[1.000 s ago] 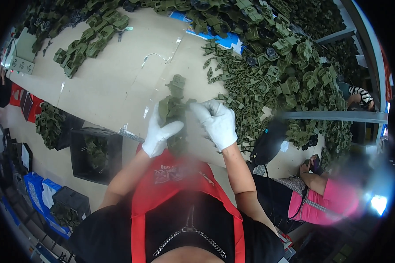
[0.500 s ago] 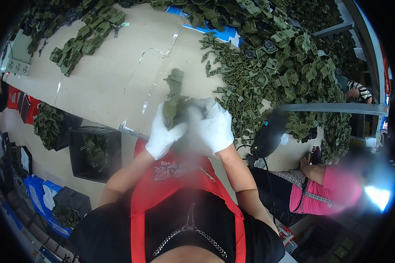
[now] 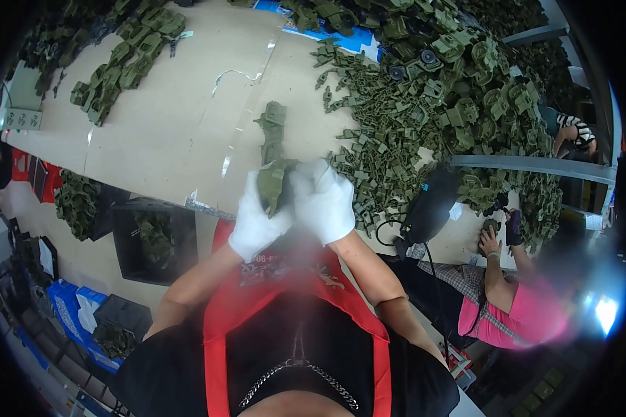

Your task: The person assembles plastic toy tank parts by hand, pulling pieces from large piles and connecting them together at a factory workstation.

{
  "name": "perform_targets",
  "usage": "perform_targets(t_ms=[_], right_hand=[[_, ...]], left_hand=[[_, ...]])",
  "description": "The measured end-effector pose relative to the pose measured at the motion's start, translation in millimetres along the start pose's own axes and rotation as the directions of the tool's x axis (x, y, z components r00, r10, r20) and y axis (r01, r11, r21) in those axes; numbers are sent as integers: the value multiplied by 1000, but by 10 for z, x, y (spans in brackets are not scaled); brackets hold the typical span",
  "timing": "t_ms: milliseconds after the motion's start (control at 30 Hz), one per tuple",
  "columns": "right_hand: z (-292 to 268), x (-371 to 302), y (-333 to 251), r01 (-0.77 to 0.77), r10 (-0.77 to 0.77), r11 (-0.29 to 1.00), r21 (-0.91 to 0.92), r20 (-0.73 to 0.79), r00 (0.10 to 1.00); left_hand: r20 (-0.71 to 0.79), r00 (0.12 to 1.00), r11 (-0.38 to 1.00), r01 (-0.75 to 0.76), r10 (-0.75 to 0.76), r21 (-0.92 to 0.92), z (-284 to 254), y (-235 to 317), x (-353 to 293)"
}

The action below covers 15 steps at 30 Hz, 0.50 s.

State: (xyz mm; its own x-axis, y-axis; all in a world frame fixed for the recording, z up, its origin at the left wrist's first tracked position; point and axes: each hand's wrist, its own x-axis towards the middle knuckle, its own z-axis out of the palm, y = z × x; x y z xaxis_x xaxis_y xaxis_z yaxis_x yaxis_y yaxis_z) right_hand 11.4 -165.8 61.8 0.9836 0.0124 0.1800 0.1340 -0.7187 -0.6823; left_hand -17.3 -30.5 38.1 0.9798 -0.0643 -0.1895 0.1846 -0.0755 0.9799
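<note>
Both my hands wear white gloves and meet over the near edge of a beige table [image 3: 167, 132]. My left hand [image 3: 256, 222] and my right hand [image 3: 323, 198] are closed together around an olive-green plastic part [image 3: 273, 182]. Just beyond them a short row of assembled green parts [image 3: 273, 128] lies on the table. A big heap of loose green plastic parts [image 3: 424, 97] fills the table to my right.
A second pile of green parts [image 3: 122, 62] lies at the far left. A black crate [image 3: 153, 240] with green parts stands below the table edge. To my right a person in a pink top [image 3: 525, 316] reaches a hand to the table beside a black power tool [image 3: 428, 205].
My two hands have come together from slightly apart and now close tightly on the green part, nearer to my chest.
</note>
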Motion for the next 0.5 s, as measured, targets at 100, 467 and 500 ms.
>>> perform_targets(t_ms=[100,467,500], right_hand=[[67,152,270,-383,328,859,340,210,921],[925,1642,1866,-268,383,796,-543,110,917],[915,1670,1864,-196,368,766,-612,168,914]], left_hand=[[72,984,969,171,-161,-179,-45,61,86],[195,888,655,441,-416,-613,-153,-457,167],[167,910,662,393,-380,-638,-236,-373,216]])
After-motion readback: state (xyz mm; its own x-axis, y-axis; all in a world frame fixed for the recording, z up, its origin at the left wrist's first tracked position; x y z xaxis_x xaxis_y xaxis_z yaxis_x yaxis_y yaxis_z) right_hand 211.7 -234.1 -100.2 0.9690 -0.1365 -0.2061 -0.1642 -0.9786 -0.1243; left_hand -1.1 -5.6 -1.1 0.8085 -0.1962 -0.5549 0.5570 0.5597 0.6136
